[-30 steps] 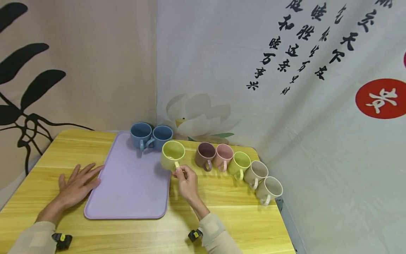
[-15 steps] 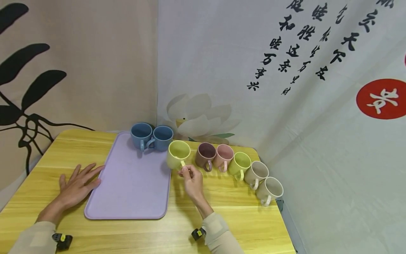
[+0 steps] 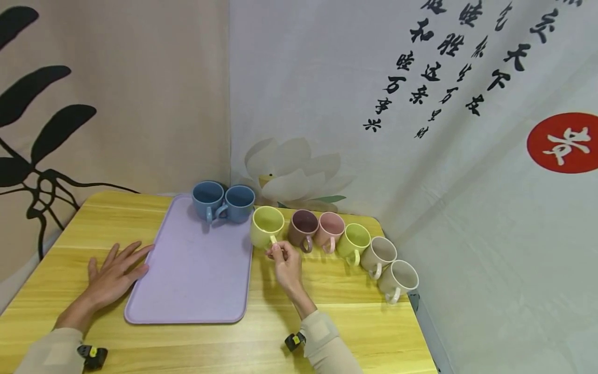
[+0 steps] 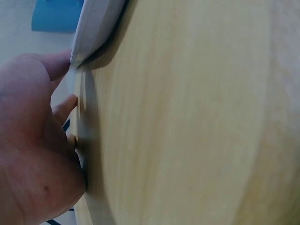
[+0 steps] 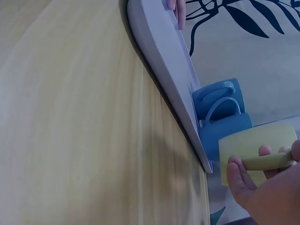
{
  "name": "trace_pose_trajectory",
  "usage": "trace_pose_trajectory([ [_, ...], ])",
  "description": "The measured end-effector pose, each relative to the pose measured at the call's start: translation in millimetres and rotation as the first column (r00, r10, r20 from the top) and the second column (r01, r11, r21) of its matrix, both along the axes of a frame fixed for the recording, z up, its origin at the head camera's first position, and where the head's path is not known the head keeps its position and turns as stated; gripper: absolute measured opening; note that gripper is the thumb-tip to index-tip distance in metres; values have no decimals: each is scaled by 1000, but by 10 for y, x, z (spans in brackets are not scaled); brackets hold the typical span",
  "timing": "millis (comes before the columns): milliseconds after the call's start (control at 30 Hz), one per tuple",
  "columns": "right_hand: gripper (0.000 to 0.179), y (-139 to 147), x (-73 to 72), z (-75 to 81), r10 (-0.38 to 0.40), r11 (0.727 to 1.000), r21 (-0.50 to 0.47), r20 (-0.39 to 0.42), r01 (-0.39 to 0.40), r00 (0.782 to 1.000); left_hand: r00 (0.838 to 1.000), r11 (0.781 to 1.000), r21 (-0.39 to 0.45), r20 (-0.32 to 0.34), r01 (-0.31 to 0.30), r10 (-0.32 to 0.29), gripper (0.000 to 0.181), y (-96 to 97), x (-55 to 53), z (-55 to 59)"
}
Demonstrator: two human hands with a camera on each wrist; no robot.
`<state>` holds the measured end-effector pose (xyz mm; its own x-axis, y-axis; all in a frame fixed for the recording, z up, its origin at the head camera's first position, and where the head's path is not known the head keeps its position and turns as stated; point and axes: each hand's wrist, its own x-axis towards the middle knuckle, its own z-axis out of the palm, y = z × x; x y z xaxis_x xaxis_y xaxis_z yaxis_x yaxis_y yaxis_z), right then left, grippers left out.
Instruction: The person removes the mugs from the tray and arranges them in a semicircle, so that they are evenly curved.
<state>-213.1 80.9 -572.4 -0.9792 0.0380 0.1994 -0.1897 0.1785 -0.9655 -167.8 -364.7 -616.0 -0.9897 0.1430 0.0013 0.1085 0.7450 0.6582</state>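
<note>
My right hand (image 3: 288, 264) pinches the handle of a pale yellow mug (image 3: 268, 223), just past the right rim of a lilac tray (image 3: 201, 280). In the right wrist view, thumb and fingers are around the handle of this upright yellow mug (image 5: 234, 145); whether its base touches the table is hard to tell. Fingers of my left hand (image 3: 113, 275) are spread, with the tips touching the tray's left rim. Two blue mugs, one at the tray's back (image 3: 207, 200) and another beside it (image 3: 240, 203), stand with handles close together.
Right of the yellow mug runs a curved row: a plum mug (image 3: 302, 228), a pink mug (image 3: 329, 231), a lime-green mug (image 3: 353, 241), a beige mug (image 3: 377, 254) and an off-white mug (image 3: 397, 280). Fabric backdrops (image 3: 299, 93) stand behind the wooden table (image 3: 196, 345).
My right hand has carried the yellow mug rightward, from over the tray's right edge to beside the plum mug. The left hand and the tray have stayed in place.
</note>
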Motion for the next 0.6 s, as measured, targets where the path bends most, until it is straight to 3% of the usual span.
trace_pose_trajectory([
  [600, 24, 17, -93, -108, -17, 1000, -7, 58, 18, 998, 1000, 1000, -3, -11, -12, 12, 61, 19, -1, -1],
])
